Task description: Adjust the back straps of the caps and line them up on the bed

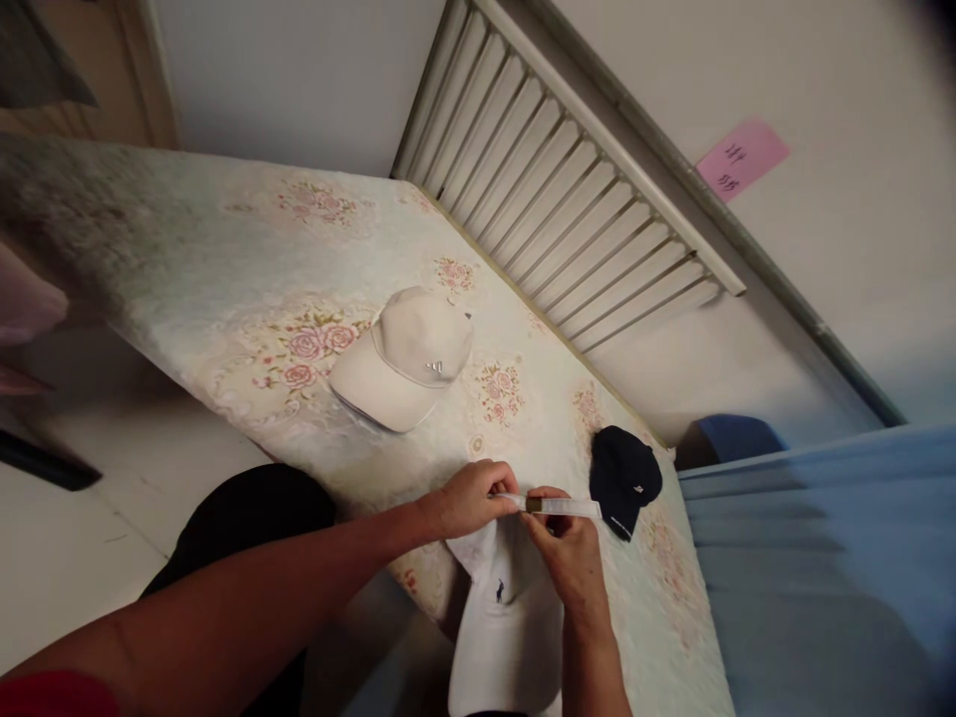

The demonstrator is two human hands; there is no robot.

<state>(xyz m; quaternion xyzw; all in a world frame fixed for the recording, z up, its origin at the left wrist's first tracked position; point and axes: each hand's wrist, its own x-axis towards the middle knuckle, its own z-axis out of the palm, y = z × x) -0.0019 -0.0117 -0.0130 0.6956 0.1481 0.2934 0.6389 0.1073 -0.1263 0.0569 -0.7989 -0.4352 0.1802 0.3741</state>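
A white cap (508, 632) with a small dark horse-rider logo hangs at the table's near edge, its brim toward me. Its white strap (569, 508) is stretched sideways above the crown and carries a brass-coloured buckle (535, 505). My left hand (476, 495) pinches the strap's left part between thumb and fingers. Close by the buckle, my right hand (572, 558) is closed on the strap, whose free end sticks out to the right past the fingers. My forearms and hands cover parts of the cap.
A cream cap (422, 344) lies on the flower-patterned tablecloth (358, 239), and a navy cap (625, 473) lies at right. A radiator (568, 179) lines the wall behind. Blue curtain (814, 558) borders the right side; a black stool (254, 518) stands lower left.
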